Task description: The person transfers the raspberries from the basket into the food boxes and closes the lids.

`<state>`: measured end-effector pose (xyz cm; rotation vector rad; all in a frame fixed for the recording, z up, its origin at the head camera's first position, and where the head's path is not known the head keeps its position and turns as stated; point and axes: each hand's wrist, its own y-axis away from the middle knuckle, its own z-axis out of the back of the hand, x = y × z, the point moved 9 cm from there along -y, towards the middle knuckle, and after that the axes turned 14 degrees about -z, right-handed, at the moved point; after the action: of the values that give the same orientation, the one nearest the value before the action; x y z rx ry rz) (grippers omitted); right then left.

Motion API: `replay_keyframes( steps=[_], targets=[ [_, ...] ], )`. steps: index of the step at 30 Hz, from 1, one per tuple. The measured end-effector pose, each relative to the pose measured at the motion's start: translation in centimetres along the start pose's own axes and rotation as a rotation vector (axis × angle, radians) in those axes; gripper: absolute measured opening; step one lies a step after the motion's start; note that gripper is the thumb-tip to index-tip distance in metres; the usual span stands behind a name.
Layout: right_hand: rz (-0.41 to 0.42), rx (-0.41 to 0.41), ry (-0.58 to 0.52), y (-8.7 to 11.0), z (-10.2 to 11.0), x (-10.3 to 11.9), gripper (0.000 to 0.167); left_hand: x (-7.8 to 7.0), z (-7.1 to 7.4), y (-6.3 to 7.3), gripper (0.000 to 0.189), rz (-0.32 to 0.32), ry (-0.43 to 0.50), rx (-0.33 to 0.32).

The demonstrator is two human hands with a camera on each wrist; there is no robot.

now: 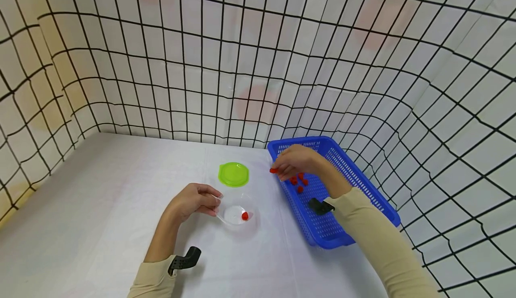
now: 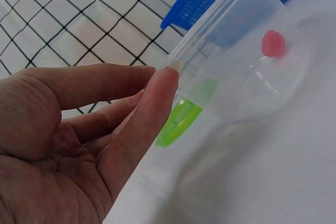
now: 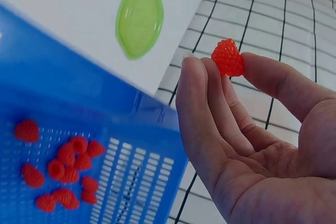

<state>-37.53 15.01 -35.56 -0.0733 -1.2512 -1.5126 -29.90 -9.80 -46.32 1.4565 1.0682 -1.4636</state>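
Observation:
A clear plastic cup (image 1: 234,217) stands on the white cloth with one red raspberry (image 1: 245,216) inside. My left hand (image 1: 196,201) pinches the cup's rim between thumb and fingers; the left wrist view shows the grip on the rim (image 2: 210,14). Over the left edge of the blue basket (image 1: 298,217), my right hand (image 1: 296,161) pinches another raspberry (image 3: 228,57) between its thumb and fingertips. Several more raspberries (image 3: 68,161) lie in the basket below that hand. A green lid (image 1: 234,174) lies flat behind the cup.
A black wire grid (image 1: 201,65) over pale cloth rises at the back and both sides. The basket stands at the right, near the grid. White cloth (image 1: 101,208) covers the table.

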Motion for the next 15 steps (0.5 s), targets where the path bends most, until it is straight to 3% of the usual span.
replay_keyframes(
  steps=[15],
  targets=[
    [0.025,0.072,0.055,-1.0,-4.3,0.9,0.021,0.2,0.1,-0.1,0.034,0.004,-0.005,-0.004]
  ],
)
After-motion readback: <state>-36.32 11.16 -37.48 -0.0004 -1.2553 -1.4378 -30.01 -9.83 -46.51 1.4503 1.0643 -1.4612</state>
